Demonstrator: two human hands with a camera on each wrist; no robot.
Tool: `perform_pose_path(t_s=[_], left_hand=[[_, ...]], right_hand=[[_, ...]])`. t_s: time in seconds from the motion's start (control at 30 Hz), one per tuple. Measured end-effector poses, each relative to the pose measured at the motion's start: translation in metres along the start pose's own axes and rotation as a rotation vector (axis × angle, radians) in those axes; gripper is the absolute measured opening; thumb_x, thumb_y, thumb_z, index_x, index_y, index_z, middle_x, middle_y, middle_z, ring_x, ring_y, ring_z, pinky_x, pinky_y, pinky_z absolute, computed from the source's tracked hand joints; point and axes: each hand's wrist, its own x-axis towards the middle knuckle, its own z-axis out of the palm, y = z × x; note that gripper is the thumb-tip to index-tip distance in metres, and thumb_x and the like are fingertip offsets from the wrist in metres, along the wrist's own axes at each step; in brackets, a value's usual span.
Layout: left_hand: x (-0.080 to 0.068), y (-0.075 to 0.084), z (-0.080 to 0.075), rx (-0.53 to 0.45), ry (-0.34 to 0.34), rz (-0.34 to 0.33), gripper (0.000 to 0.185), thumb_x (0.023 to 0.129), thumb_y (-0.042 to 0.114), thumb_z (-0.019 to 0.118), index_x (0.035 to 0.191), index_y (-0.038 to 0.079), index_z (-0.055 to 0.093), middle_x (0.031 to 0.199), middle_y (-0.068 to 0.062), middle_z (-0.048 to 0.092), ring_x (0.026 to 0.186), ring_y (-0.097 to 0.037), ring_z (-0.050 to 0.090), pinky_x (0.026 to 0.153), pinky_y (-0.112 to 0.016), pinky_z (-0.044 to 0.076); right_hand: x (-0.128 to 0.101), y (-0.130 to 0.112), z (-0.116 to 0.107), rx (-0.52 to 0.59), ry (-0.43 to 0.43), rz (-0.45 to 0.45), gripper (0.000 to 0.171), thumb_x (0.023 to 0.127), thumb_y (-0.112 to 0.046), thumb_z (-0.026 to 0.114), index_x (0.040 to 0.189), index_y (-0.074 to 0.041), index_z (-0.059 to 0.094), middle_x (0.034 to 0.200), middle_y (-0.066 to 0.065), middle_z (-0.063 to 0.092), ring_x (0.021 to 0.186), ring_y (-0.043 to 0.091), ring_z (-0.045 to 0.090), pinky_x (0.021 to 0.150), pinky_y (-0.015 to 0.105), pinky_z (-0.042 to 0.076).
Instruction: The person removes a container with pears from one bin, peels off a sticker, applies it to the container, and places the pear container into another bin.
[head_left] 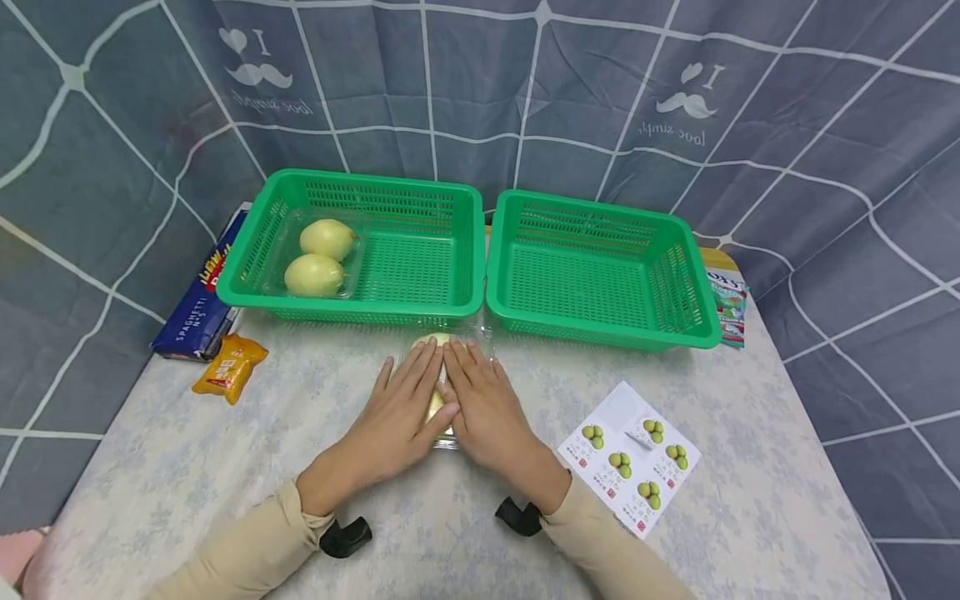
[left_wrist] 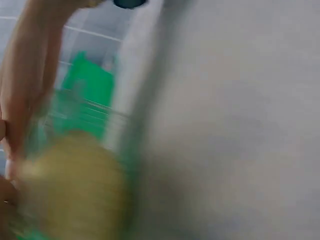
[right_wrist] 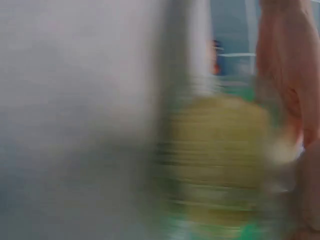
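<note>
In the head view a clear plastic clamshell box (head_left: 447,443) lies on the table with pale yellow pears (head_left: 435,404) inside, largely covered by my hands. My left hand (head_left: 397,421) rests flat on its lid, fingers straight and pointing away from me. Beside it my right hand (head_left: 491,412) presses on the same lid, also with straight fingers, and the two thumbs overlap. Both wrist views are blurred: a yellow pear (left_wrist: 82,187) shows through the plastic on the left, and a pear (right_wrist: 220,145) on the right.
A green basket (head_left: 367,313) at the back left holds another clear box with two pears (head_left: 314,275). A second green basket (head_left: 600,329) stands right of it. A pear sticker sheet (head_left: 603,417) lies at right. Spaghetti box (head_left: 187,321), orange packet (head_left: 231,367) and snack bag (head_left: 731,308) flank the baskets.
</note>
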Motion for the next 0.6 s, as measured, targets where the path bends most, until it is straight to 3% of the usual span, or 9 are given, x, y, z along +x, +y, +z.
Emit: perform_pose_path(t_s=[0.1,0.33,0.5,0.6], left_hand=[[-0.005,-0.004,0.009,0.091,-0.018,-0.016,0.073,0.106,0.050,0.038,0.160,0.004,0.019,0.169,-0.012,0.016,0.159,-0.028,0.014,0.123,-0.066,0.015],[-0.005,-0.007,0.006,0.189,-0.005,0.002,0.078,0.104,0.057,0.038,0.160,0.006,0.023,0.168,-0.010,0.023,0.157,-0.026,0.021,0.123,-0.062,0.019],[-0.010,-0.011,0.007,0.205,0.004,0.000,0.082,0.101,0.062,0.042,0.160,0.007,0.026,0.168,-0.009,0.025,0.157,-0.026,0.023,0.123,-0.062,0.021],[-0.014,-0.015,0.006,0.158,0.006,-0.043,0.080,0.102,0.057,0.045,0.159,0.005,0.027,0.167,-0.011,0.025,0.156,-0.030,0.024,0.122,-0.063,0.021]], right_hand=[[-0.001,0.000,0.010,-0.083,-0.073,0.019,0.056,0.111,-0.035,0.023,0.160,-0.008,0.026,0.169,0.005,0.020,0.158,0.029,0.017,0.123,0.059,0.027],[-0.002,0.002,0.009,-0.105,-0.081,0.021,0.056,0.111,-0.036,0.020,0.161,-0.010,0.024,0.170,0.002,0.017,0.159,0.026,0.014,0.124,0.057,0.026],[-0.012,0.010,0.012,-0.053,-0.063,0.078,0.059,0.109,-0.047,0.022,0.161,-0.019,0.024,0.170,-0.002,0.015,0.159,0.025,0.010,0.124,0.058,0.023],[-0.021,0.018,0.011,-0.023,-0.030,0.138,0.059,0.108,-0.052,0.024,0.161,-0.026,0.025,0.170,-0.003,0.013,0.159,0.026,0.009,0.124,0.060,0.022]])
